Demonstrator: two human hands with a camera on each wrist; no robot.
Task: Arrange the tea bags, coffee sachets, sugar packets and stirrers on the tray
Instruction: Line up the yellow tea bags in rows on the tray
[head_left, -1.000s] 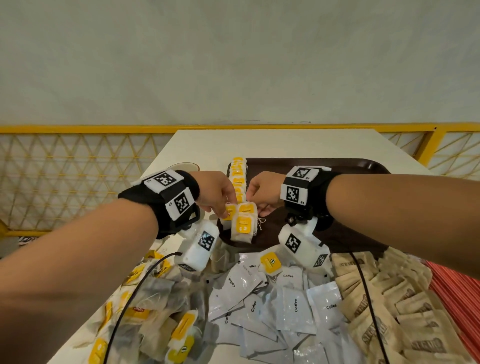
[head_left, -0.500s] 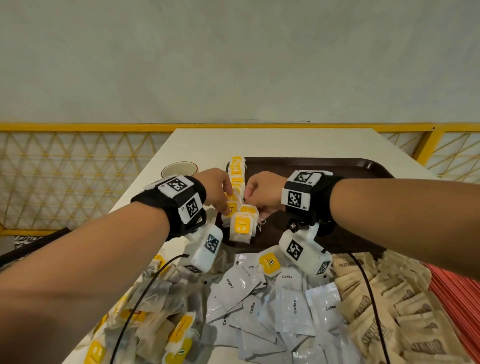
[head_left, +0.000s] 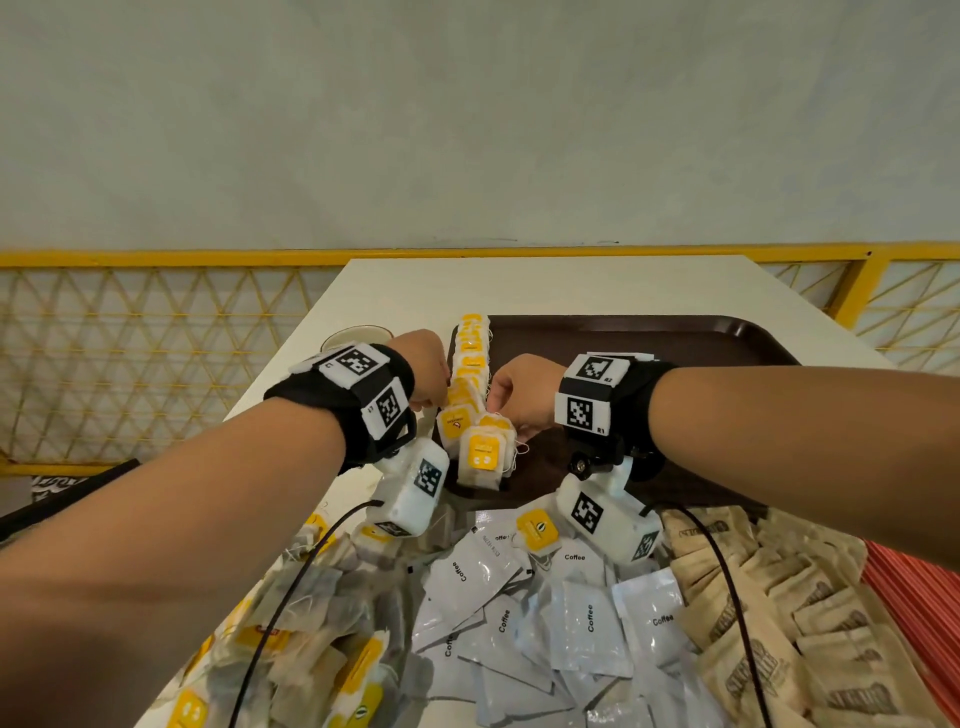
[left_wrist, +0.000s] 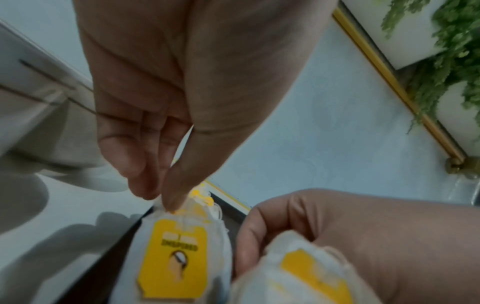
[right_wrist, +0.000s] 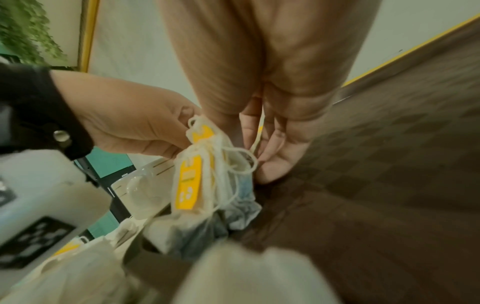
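Note:
A dark brown tray (head_left: 649, 343) lies on the white table (head_left: 545, 286). A row of yellow-tagged tea bags (head_left: 470, 353) stands along its left edge. At the near end of the row, my left hand (head_left: 428, 379) pinches the top of a tea bag (left_wrist: 179, 257) between thumb and fingers (left_wrist: 145, 185). Beside it, my right hand (head_left: 511, 395) grips a small bunch of tea bags (head_left: 483, 457) by the top, their strings (right_wrist: 241, 160) looping over my fingers (right_wrist: 272, 144). The bunch (right_wrist: 202, 174) hangs just above the tray's near left corner.
Loose piles fill the near table: tea bags (head_left: 311, 649) at left, white coffee sachets (head_left: 545, 613) in the middle, brown sugar packets (head_left: 779, 623) and red stirrers (head_left: 919, 597) at right. A paper cup (head_left: 356, 335) stands left of the tray. A yellow railing (head_left: 156, 257) runs behind.
Both hands have moved a little farther along the row with their tea bags. The left hand has drawn in close to the row.

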